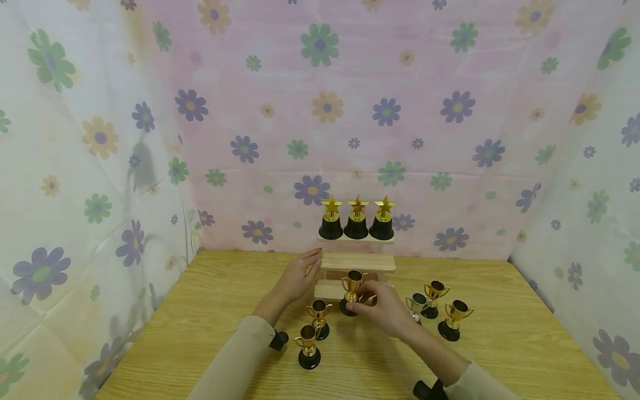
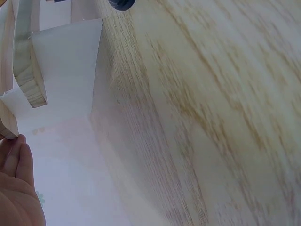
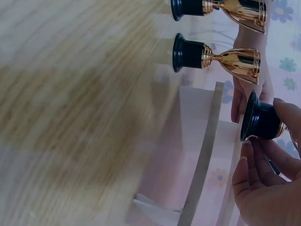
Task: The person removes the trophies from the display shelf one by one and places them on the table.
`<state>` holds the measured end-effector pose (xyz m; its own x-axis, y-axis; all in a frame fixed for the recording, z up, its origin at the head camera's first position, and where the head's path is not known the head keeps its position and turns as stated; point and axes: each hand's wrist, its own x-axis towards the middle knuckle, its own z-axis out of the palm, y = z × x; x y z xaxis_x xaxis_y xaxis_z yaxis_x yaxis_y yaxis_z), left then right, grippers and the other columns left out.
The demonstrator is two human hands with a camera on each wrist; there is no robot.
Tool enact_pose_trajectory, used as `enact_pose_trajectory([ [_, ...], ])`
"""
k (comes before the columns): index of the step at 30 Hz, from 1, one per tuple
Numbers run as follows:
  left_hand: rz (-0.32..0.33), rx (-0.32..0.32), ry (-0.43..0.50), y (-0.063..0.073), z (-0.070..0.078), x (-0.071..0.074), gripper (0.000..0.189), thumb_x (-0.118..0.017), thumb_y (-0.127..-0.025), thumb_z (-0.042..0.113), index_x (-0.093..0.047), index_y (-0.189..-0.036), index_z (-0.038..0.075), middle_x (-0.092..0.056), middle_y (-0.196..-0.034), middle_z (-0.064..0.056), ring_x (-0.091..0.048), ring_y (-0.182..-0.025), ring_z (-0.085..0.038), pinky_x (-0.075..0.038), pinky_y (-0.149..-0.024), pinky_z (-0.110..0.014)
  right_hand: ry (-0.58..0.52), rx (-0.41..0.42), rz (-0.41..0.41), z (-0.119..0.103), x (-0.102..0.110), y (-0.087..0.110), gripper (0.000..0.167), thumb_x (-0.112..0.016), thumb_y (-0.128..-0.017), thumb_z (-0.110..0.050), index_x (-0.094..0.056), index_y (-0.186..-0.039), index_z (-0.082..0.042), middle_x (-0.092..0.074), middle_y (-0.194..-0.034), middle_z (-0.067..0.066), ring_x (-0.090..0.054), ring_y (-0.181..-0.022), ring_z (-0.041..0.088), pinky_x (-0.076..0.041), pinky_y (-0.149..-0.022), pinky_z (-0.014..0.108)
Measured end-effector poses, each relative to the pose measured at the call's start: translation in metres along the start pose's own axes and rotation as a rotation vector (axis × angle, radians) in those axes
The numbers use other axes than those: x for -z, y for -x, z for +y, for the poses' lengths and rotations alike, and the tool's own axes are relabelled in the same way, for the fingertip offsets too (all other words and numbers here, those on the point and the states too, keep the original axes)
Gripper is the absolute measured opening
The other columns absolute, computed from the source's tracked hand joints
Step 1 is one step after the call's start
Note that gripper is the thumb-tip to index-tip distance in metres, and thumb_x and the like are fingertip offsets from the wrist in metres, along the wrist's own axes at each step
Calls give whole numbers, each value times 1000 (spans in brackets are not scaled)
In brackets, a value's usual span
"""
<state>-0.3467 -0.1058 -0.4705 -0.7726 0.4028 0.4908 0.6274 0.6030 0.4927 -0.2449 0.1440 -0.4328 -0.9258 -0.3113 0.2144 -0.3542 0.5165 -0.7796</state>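
My right hand (image 1: 387, 311) pinches a small gold cup trophy (image 1: 353, 282) with a black base, upright in front of the lower step of a tiered wooden stand (image 1: 357, 261). In the right wrist view, the thumb and fingers (image 3: 288, 117) are at the trophy's black base (image 3: 264, 121), which is off the table. My left hand (image 1: 299, 276) touches the left end of the stand's middle step with extended fingers (image 2: 24, 165). Three black-based gold star trophies (image 1: 357, 219) stand in a row on the top step.
Two gold cup trophies (image 1: 319, 316) (image 1: 309, 347) stand on the wooden table (image 1: 210, 311) near the left forearm. Right of the right hand are a silver cup trophy (image 1: 416, 304) and two more gold ones (image 1: 436, 297) (image 1: 453, 319). Flowered cloth (image 1: 320, 128) surrounds the table.
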Motion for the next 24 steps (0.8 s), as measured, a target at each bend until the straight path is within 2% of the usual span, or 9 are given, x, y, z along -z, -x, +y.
enact_pose_trajectory([
  [7, -13, 7, 12, 0, 1, 1, 41, -48, -111, 20, -58, -141, -6, -53, -150, -17, -49, -140, -34, -41, -116, -47, -54, 41, -41, 5, -4, 6, 21, -84, -88, -26, -74, -95, -9, -68, -89, 0, -65, -81, 15, -57, -70, 27],
  [13, -18, 21, 27, 1, 2, 1, 43, -47, -111, 21, -56, -142, -6, -52, -150, -20, -48, -141, -36, -40, -117, -49, -34, 19, -70, 10, -11, 11, 24, -82, -88, -30, -73, -98, -9, -68, -91, -1, -63, -83, 13, -54, -70, 25],
  [18, -10, 9, 23, 0, 0, 0, 41, -47, -111, 20, -57, -141, -6, -53, -149, -21, -50, -139, -36, -40, -116, -48, -9, 21, -80, 15, -19, 13, 25, -83, -88, -32, -73, -98, -12, -69, -91, -3, -63, -84, 12, -53, -71, 25],
  [24, 5, -7, 14, 0, -1, -1, 41, -48, -110, 19, -58, -140, -8, -54, -147, -22, -51, -138, -37, -42, -115, -49, -53, 46, -115, 17, -27, 15, 22, -84, -87, -26, -73, -96, -9, -69, -91, -2, -66, -84, 15, -57, -72, 25],
])
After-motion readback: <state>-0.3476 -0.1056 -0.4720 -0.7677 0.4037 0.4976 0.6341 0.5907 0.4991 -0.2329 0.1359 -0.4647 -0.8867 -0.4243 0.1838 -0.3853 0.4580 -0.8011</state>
